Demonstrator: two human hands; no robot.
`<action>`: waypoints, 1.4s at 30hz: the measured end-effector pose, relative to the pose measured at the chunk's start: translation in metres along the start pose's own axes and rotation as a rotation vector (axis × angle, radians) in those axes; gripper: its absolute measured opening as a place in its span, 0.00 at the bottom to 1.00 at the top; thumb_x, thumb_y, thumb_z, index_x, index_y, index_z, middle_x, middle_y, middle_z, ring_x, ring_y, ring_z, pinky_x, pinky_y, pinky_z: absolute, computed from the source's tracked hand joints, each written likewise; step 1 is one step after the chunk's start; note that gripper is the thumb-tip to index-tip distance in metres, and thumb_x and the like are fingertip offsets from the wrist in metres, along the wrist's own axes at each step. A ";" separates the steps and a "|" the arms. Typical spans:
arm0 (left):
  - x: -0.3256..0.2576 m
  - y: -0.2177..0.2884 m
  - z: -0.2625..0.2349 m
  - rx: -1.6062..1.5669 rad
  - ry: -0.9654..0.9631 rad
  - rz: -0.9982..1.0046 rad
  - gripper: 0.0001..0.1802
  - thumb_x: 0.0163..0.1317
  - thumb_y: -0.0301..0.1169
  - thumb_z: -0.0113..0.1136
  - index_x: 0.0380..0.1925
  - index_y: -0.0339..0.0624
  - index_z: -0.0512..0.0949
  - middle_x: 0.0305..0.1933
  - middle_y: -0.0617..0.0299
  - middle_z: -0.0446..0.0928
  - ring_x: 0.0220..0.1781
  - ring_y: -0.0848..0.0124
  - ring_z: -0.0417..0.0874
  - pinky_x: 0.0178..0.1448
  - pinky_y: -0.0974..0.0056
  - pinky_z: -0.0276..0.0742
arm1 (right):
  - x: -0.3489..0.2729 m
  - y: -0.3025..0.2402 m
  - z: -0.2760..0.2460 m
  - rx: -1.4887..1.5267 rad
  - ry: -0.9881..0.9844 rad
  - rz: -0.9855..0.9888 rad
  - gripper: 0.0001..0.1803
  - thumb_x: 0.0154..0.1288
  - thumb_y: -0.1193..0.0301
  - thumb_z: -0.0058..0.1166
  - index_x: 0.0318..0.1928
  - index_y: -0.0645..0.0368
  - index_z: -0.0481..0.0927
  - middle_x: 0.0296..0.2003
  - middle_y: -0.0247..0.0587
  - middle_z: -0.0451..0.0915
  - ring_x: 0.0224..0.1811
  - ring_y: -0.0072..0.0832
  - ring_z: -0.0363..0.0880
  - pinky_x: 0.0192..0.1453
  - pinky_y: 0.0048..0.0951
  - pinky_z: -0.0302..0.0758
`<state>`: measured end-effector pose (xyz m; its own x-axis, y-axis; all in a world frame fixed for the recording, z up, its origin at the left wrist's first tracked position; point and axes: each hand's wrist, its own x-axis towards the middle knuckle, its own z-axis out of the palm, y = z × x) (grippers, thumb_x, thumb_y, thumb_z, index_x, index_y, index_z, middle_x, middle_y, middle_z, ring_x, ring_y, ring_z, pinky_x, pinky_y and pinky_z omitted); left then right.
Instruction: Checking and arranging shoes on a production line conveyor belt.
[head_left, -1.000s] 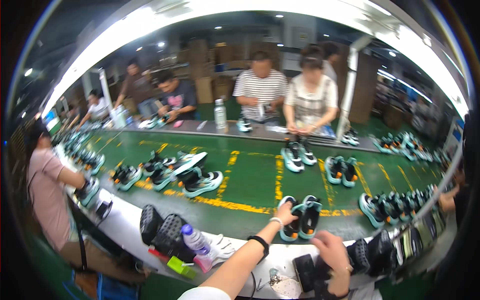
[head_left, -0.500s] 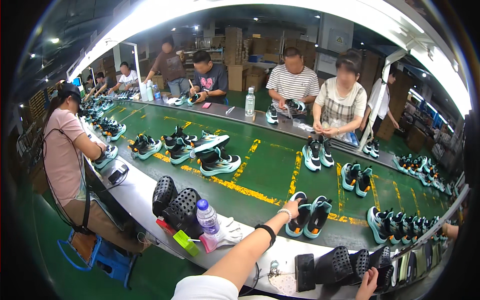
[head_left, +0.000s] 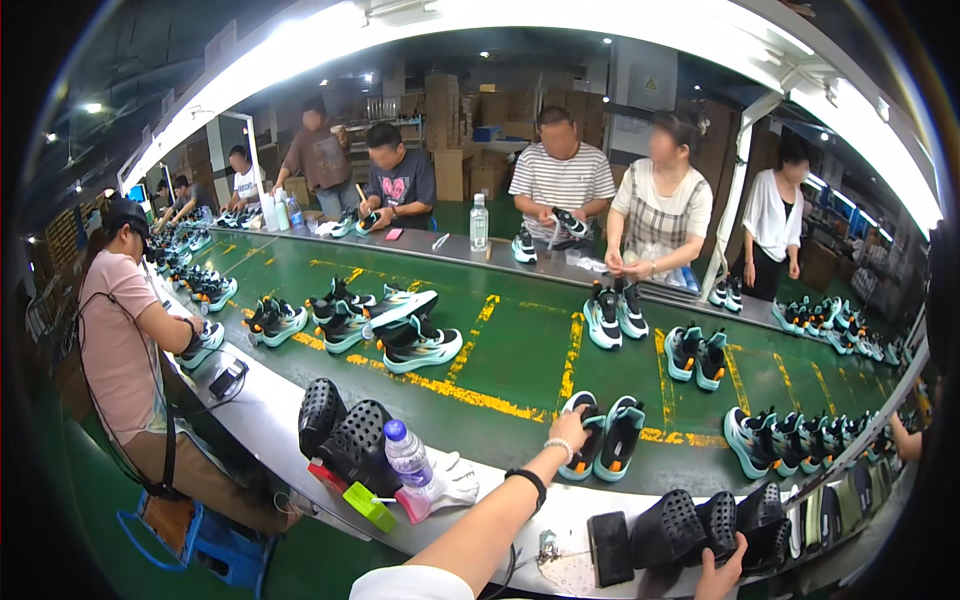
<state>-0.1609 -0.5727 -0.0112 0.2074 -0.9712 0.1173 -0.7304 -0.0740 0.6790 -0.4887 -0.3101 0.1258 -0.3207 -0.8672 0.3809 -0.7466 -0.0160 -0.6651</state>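
Observation:
My left hand (head_left: 569,428) reaches over the green belt, its fingers closed at the collar of a black, white and mint sneaker (head_left: 580,455); the fingertips are partly hidden by the shoe. The matching sneaker (head_left: 619,440) stands upright just right of it. At the near edge, my right hand (head_left: 722,572) has thumb and fingers around a black perforated plastic shoe form (head_left: 717,520). Similar forms flank it, a wide one (head_left: 665,530) on the left and another (head_left: 764,515) on the right.
A dark phone (head_left: 610,550) lies on the metal ledge. Left of my arm are a purple-capped bottle (head_left: 408,460), a green box (head_left: 369,507) and more perforated forms (head_left: 362,440). Sneakers (head_left: 422,345) line the belt. Co-workers stand opposite; one in pink (head_left: 135,330) sits left.
The view has turned slightly right. My left hand has gone from an outstretched finger to a closer hold on the sneaker. My right hand has closed round the middle form.

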 end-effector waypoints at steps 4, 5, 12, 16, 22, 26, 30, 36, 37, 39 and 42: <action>-0.002 -0.002 -0.005 0.082 0.017 -0.019 0.32 0.50 0.36 0.68 0.58 0.55 0.71 0.49 0.50 0.78 0.51 0.53 0.80 0.56 0.54 0.76 | 0.000 -0.002 -0.003 0.001 -0.036 0.042 0.32 0.59 0.63 0.63 0.59 0.64 0.68 0.50 0.58 0.76 0.52 0.48 0.75 0.57 0.39 0.68; -0.004 -0.002 -0.007 0.099 -0.006 -0.012 0.32 0.50 0.36 0.68 0.58 0.54 0.71 0.47 0.50 0.79 0.50 0.53 0.80 0.55 0.54 0.76 | -0.002 -0.001 -0.005 0.010 -0.037 0.038 0.31 0.59 0.63 0.63 0.59 0.64 0.68 0.50 0.58 0.76 0.52 0.48 0.75 0.57 0.39 0.68; -0.010 0.012 -0.012 -0.217 0.396 0.208 0.30 0.53 0.34 0.65 0.56 0.37 0.70 0.56 0.47 0.72 0.60 0.54 0.72 0.67 0.56 0.64 | 0.018 0.035 0.004 0.347 0.134 0.003 0.23 0.62 0.75 0.55 0.57 0.64 0.68 0.43 0.45 0.78 0.45 0.28 0.76 0.52 0.29 0.72; -0.050 0.060 -0.021 -0.400 0.150 0.346 0.16 0.67 0.38 0.47 0.36 0.38 0.79 0.46 0.52 0.78 0.52 0.54 0.75 0.58 0.52 0.68 | 0.042 0.022 -0.019 0.655 0.231 -0.050 0.27 0.62 0.78 0.55 0.61 0.67 0.64 0.51 0.45 0.74 0.50 0.28 0.74 0.59 0.30 0.69; -0.066 0.061 -0.011 0.308 -0.081 0.532 0.20 0.59 0.49 0.56 0.37 0.44 0.82 0.41 0.61 0.77 0.47 0.63 0.76 0.52 0.59 0.67 | 0.058 -0.094 0.014 0.507 -0.068 -0.168 0.26 0.60 0.71 0.60 0.56 0.66 0.68 0.33 0.46 0.82 0.33 0.30 0.80 0.42 0.29 0.77; -0.063 0.051 0.001 0.278 -0.084 0.566 0.17 0.50 0.45 0.66 0.29 0.42 0.82 0.33 0.57 0.79 0.40 0.60 0.79 0.45 0.57 0.71 | 0.067 -0.104 0.083 0.045 -0.309 -0.243 0.24 0.59 0.62 0.61 0.46 0.69 0.70 0.27 0.57 0.80 0.31 0.51 0.81 0.37 0.42 0.77; -0.088 0.085 -0.009 0.226 -0.013 0.566 0.17 0.44 0.42 0.70 0.26 0.40 0.81 0.28 0.50 0.78 0.33 0.53 0.80 0.40 0.54 0.74 | 0.093 -0.101 0.130 -0.195 -0.410 -0.224 0.25 0.56 0.59 0.63 0.38 0.72 0.72 0.29 0.61 0.80 0.37 0.52 0.81 0.42 0.44 0.78; -0.104 0.058 -0.021 0.186 0.043 0.477 0.20 0.48 0.36 0.68 0.44 0.49 0.82 0.39 0.52 0.71 0.41 0.55 0.76 0.47 0.53 0.73 | 0.122 -0.096 0.206 -0.293 -0.384 -0.189 0.23 0.51 0.55 0.65 0.34 0.66 0.81 0.34 0.59 0.81 0.40 0.50 0.82 0.45 0.44 0.78; -0.104 0.053 -0.020 0.212 0.059 0.464 0.20 0.48 0.38 0.68 0.44 0.50 0.82 0.37 0.52 0.72 0.40 0.54 0.76 0.46 0.53 0.73 | 0.123 -0.100 0.206 -0.304 -0.401 -0.195 0.22 0.51 0.55 0.65 0.33 0.65 0.82 0.35 0.58 0.81 0.40 0.49 0.82 0.45 0.44 0.78; -0.103 0.053 -0.015 0.238 0.066 0.499 0.16 0.51 0.41 0.65 0.40 0.52 0.81 0.34 0.57 0.74 0.40 0.59 0.77 0.46 0.56 0.70 | 0.131 -0.102 0.192 -0.365 -0.427 -0.230 0.22 0.50 0.56 0.65 0.30 0.67 0.82 0.31 0.58 0.82 0.37 0.49 0.82 0.44 0.43 0.78; -0.098 0.045 0.003 0.343 0.102 0.542 0.17 0.57 0.44 0.60 0.45 0.53 0.80 0.33 0.60 0.76 0.41 0.64 0.77 0.52 0.59 0.65 | 0.136 -0.120 0.172 -0.352 -0.582 -0.112 0.23 0.50 0.56 0.66 0.27 0.68 0.83 0.26 0.56 0.82 0.33 0.48 0.83 0.42 0.40 0.80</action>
<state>-0.2161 -0.4812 0.0050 -0.2003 -0.8661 0.4580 -0.9119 0.3357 0.2360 -0.3421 -0.5119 0.1468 0.0614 -0.9974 -0.0375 -0.9336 -0.0441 -0.3557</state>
